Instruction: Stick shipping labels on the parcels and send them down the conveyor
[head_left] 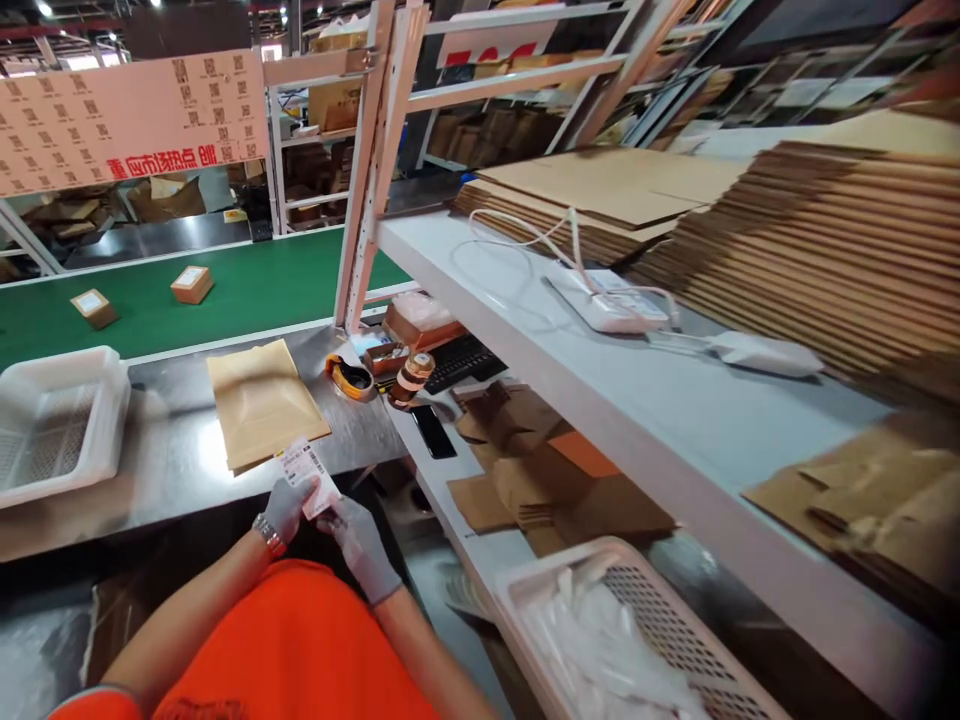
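Near edge, centre: the left hand (285, 507) and right hand (358, 543), both gloved, pinch a label (307, 476) between fingertips, one hand at each lower corner, so that its printed face tilts up toward the wearer. The label is held just above the near rim of the steel table (165, 460), clear of the surface. Beside it, slightly farther, a mailer (264, 402) lies flat on the table, within easy reach of both hands. To the left sits a white tray (56, 425), open side up. To the right of the mailer stand a tape gun (350, 378) and a tape roll (410, 378), grouped at the table's right end; a phone (433, 431) lies face up nearby on the lower shelf. Near right, a basket (637, 620) holds pale bags. Farther back, two small boxes (191, 284) rest on the green belt (247, 285). On the upper shelf at right, flat cartons (817, 250) are stacked, beside a scanner (761, 352).
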